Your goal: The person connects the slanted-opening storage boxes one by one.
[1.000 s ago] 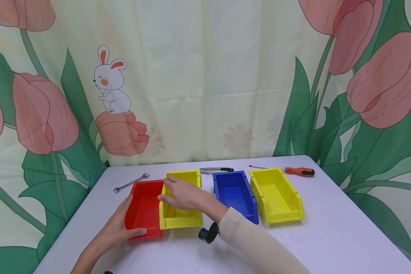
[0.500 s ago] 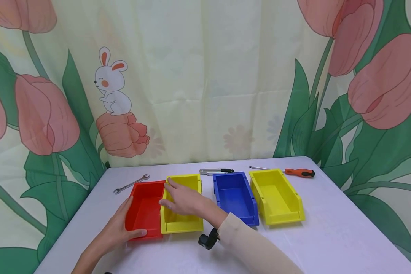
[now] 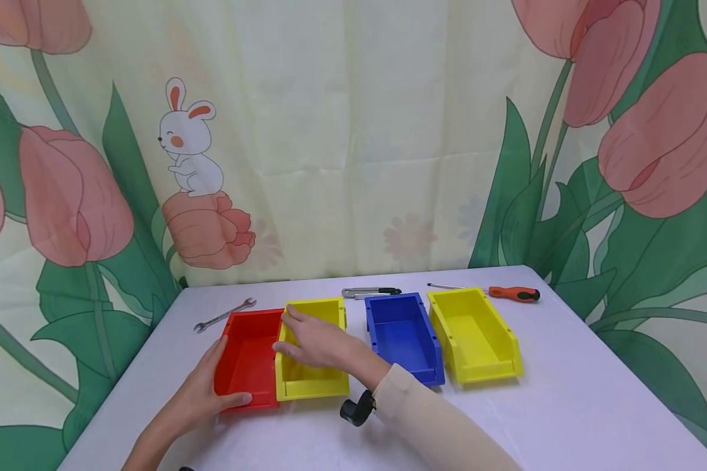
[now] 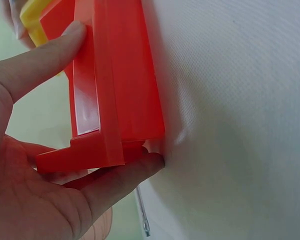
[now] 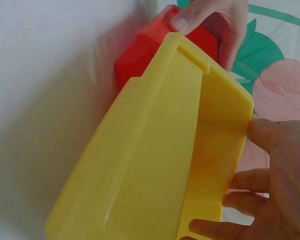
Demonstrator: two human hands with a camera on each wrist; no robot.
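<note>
My left hand (image 3: 197, 391) grips a red storage bin (image 3: 250, 363) at its left side. Its thumb lies on the bin's front edge, and the fingers run along and under the side in the left wrist view. My right hand (image 3: 315, 339) reaches over a yellow storage bin (image 3: 312, 390) and holds it by the left wall. In the right wrist view, the thumb and fingertips (image 5: 260, 132) of that hand touch this wall's rim. Red and yellow bins stand side by side, their walls meeting or nearly so. The right hand covers part of the yellow bin's inside.
Right of the hands stand a blue bin (image 3: 403, 333) and a second yellow bin (image 3: 476, 337). Along the back lie a wrench (image 3: 225, 314), a silver-and-black knife-like tool (image 3: 371, 292) and an orange-handled screwdriver (image 3: 512, 294). A printed curtain (image 3: 353, 131) hangs behind the table.
The yellow bin under my right hand has shifted slightly toward the table's front, along the red bin, then stayed put. My left hand and the red bin have hardly moved.
</note>
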